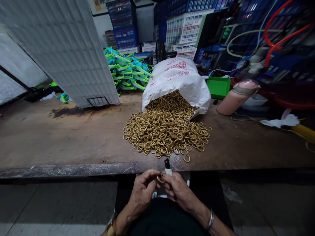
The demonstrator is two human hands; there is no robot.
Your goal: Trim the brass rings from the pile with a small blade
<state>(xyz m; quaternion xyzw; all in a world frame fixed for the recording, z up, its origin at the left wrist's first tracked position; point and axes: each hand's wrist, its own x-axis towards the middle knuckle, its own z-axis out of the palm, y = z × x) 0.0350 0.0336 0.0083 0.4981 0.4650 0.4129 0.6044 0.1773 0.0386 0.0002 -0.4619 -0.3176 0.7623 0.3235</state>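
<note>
Gold-coloured ring (160, 180) sits between the two hands, just off the table edge (98, 169). The left hand's (144, 187) bent fingertips are at it; whether they pinch it, I cannot tell. The right hand (177, 187), fingers curled, grips a blade (167, 165) by its pale wrapped end, pointing away. Beyond, more rings (164, 134) spill from a white sack (176, 78) bearing upside-down red print, too small to read.

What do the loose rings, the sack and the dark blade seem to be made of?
Loose rings: gold-toned, with soft highlights; probably brass-like metal, though coated plastic is possible.
Sack: white, creased, faint sheen, red print; likely plastic, perhaps woven.
Dark blade: flat, black; probably steel. The white part below it could be tape.
</note>
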